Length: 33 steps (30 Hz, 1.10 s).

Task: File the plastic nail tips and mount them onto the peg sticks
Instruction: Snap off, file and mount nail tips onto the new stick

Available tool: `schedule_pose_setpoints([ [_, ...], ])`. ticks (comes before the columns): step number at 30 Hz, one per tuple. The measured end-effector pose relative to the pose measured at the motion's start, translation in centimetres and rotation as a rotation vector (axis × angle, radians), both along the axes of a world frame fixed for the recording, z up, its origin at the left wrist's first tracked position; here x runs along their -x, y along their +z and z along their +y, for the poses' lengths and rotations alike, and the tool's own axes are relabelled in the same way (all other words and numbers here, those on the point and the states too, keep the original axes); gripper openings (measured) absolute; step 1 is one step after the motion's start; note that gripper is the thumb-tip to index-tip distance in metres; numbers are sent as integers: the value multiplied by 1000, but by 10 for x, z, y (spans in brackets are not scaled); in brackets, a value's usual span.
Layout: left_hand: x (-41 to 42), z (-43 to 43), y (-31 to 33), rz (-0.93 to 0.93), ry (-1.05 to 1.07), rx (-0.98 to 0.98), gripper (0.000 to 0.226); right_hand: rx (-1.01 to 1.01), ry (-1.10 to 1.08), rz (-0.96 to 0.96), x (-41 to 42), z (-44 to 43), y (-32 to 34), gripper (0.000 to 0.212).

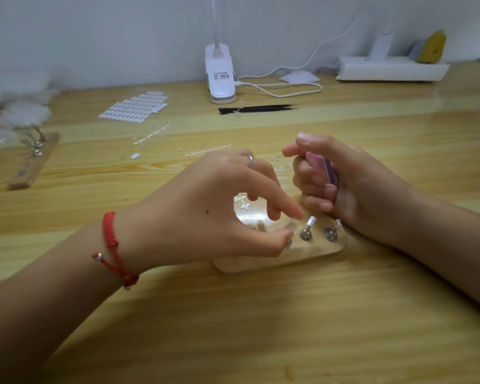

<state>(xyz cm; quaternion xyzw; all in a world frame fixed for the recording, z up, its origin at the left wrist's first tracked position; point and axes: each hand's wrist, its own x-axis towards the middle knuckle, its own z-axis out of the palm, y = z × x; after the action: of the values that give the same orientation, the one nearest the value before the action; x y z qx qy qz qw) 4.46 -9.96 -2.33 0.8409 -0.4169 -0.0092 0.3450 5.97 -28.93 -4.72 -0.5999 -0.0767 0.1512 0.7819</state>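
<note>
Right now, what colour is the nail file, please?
The nail file is pink and purple, seen in the head view.

Left hand (219, 206) — forearm from lower left — arches palm-down, forefinger extended, thumb below it, tips apart. Right hand (344, 184), forearm from the right, curls its fingers round a nail file (327, 169), thumb raised above.

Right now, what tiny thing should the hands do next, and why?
Probably the left hand should press the blurry clear nail tip down onto its peg. Its thumb and forefinger sit either side of it on the wooden board, the next peg stick looks bare, and the right hand just grips the nail file.
</note>
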Motion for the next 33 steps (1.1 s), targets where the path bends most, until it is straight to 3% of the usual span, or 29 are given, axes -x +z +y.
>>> schedule_pose_setpoints([
  [15,1,-5,-3,-80,92,-102,14,-3,3,-6,0,0,-1,18],
  [22,3,-8,-2,-168,189,-136,22,-8,-8,-13,0,1,-1,17],
  [30,5,-8,-1,-20,174,-129,28,-11,-27,-9,0,1,-1,16],
  [33,-5,0,3,107,213,-16,36,-50,-57,56,-1,0,1,19],
])
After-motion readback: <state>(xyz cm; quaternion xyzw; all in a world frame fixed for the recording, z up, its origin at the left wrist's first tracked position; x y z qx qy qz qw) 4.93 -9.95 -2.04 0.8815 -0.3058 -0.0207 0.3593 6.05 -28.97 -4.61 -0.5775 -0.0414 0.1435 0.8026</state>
